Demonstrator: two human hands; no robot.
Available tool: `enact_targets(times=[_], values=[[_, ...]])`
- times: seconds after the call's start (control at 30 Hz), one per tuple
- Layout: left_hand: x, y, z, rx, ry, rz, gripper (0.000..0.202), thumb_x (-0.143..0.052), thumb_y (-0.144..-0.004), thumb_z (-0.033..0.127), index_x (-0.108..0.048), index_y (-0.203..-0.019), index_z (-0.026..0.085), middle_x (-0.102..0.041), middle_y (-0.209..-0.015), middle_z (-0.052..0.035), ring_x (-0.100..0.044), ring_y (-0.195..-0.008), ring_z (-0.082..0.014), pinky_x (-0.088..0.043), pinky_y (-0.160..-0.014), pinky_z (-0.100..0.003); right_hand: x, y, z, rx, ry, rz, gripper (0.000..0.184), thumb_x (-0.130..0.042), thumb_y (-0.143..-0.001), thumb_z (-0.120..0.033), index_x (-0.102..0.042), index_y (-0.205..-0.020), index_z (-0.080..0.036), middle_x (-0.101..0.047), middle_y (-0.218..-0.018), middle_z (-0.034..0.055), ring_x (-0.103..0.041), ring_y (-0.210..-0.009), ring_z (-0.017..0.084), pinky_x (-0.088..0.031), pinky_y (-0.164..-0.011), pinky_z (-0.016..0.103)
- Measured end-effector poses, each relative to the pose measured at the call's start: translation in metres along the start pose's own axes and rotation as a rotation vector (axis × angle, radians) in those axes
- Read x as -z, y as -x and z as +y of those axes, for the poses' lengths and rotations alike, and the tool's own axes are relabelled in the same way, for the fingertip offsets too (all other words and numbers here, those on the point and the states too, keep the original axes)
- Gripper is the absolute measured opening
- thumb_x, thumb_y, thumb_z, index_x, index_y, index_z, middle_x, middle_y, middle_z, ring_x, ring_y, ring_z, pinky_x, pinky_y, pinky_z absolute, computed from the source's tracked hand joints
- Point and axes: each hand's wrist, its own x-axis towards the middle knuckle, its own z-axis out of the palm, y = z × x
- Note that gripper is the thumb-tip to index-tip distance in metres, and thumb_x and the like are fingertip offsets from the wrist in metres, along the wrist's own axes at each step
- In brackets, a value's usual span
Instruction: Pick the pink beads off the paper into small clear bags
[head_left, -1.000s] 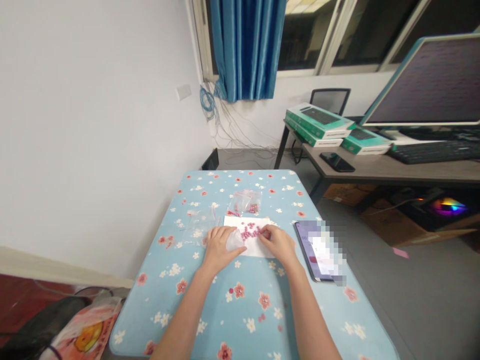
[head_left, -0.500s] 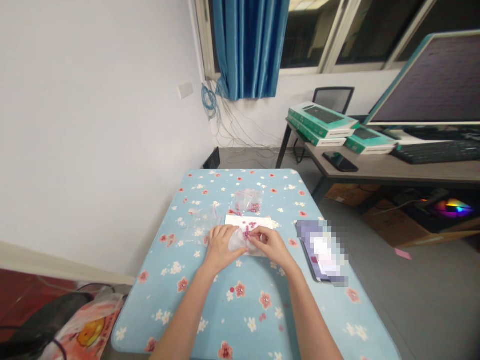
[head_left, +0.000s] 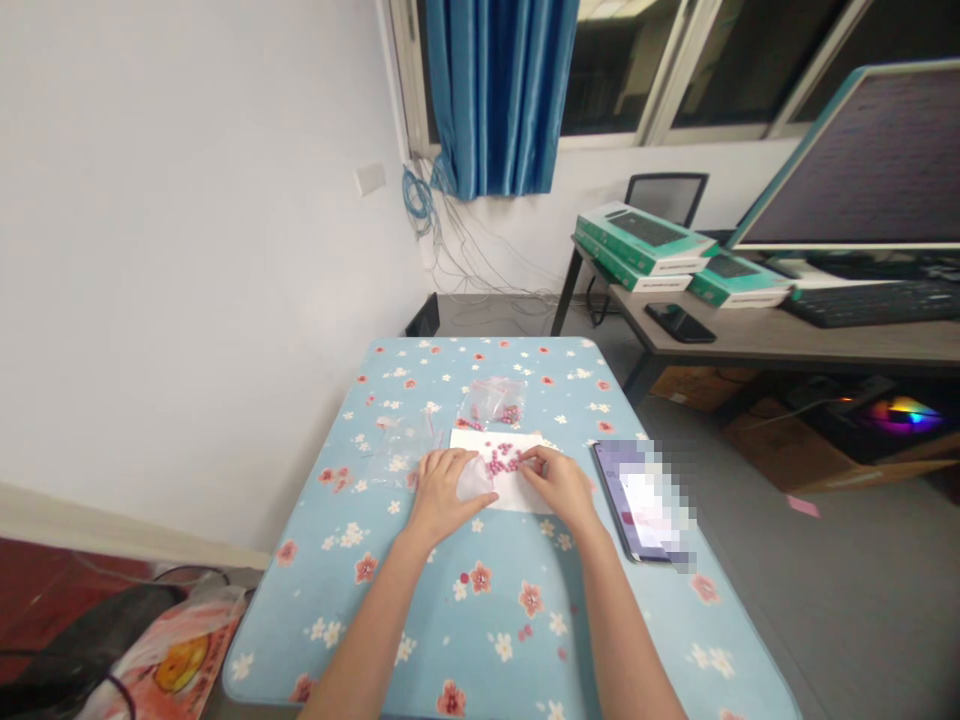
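Note:
My left hand (head_left: 442, 487) is closed on a small clear plastic bag (head_left: 474, 479), holding it just above the table. My right hand (head_left: 559, 482) rests on a white sheet of paper (head_left: 517, 494), its fingertips pinched together at a pile of small pink beads (head_left: 502, 462) lying on the sheet; what they pinch is too small to make out. Behind the sheet lies another clear bag with pink beads (head_left: 496, 401). An empty-looking clear bag (head_left: 401, 440) lies to the left.
The table wears a light blue flowered cloth (head_left: 480, 610). A phone (head_left: 637, 502) lies to the right of my right hand. Beyond stands a desk (head_left: 787, 335) with green boxes, a keyboard and a monitor. A bag sits on the floor at lower left.
My right hand moved from the mouth of the small bag back to the bead pile on the paper. The left hand kept the bag in place.

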Motion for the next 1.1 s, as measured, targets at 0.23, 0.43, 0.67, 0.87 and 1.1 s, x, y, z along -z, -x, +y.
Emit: enact_targets(times=[0.23,0.43,0.67,0.87,1.1], values=[[0.001,0.000,0.000,0.012,0.009,-0.010,0.055,-0.072,-0.067,0.048,-0.055,-0.114,0.026,-0.061,-0.110,-0.0043,-0.051,-0.104,-0.0251,-0.034,-0.093,-0.041,-0.006,-0.001,0.002,-0.035,0.050,0.038,0.019,-0.051,-0.077,-0.034,-0.064,-0.081,-0.020,-0.060,-0.060,-0.0005,-0.055,-0.058,0.015,-0.030,-0.054,0.023],[0.001,-0.001,0.000,0.006,0.003,-0.005,0.055,-0.072,-0.067,0.048,-0.055,-0.114,0.026,-0.061,-0.109,-0.0043,-0.051,-0.104,-0.0252,-0.034,-0.093,-0.041,-0.007,-0.001,-0.002,-0.061,0.075,0.048,0.021,-0.051,-0.079,-0.037,-0.064,-0.081,-0.021,-0.062,-0.063,0.0005,-0.055,-0.058,0.015,-0.030,-0.053,0.023],[0.000,-0.001,0.000,-0.003,0.000,0.007,0.054,-0.071,-0.068,0.048,-0.055,-0.114,0.025,-0.061,-0.109,-0.0045,-0.051,-0.104,-0.0251,-0.035,-0.092,-0.040,-0.006,0.000,-0.004,-0.069,0.098,0.038,0.020,-0.051,-0.079,-0.035,-0.066,-0.080,-0.021,-0.062,-0.063,0.0003,-0.056,-0.059,0.015,-0.029,-0.054,0.024],[0.000,-0.001,0.000,-0.002,-0.001,0.009,0.054,-0.071,-0.068,0.048,-0.055,-0.114,0.026,-0.061,-0.109,-0.0042,-0.052,-0.103,-0.0249,-0.035,-0.092,-0.040,-0.004,-0.001,-0.002,-0.062,0.007,0.055,0.024,-0.051,-0.079,-0.039,-0.067,-0.080,-0.021,-0.061,-0.061,0.0004,-0.056,-0.059,0.015,-0.031,-0.054,0.024],[0.000,-0.001,0.000,0.000,-0.001,0.005,0.055,-0.071,-0.067,0.048,-0.055,-0.114,0.025,-0.062,-0.109,-0.0045,-0.052,-0.103,-0.0252,-0.035,-0.091,-0.040,-0.009,-0.001,-0.010,0.061,-0.446,0.015,0.027,-0.057,-0.077,-0.042,-0.066,-0.080,-0.017,-0.054,-0.058,-0.0013,-0.044,-0.051,0.012,-0.033,-0.051,0.023]])
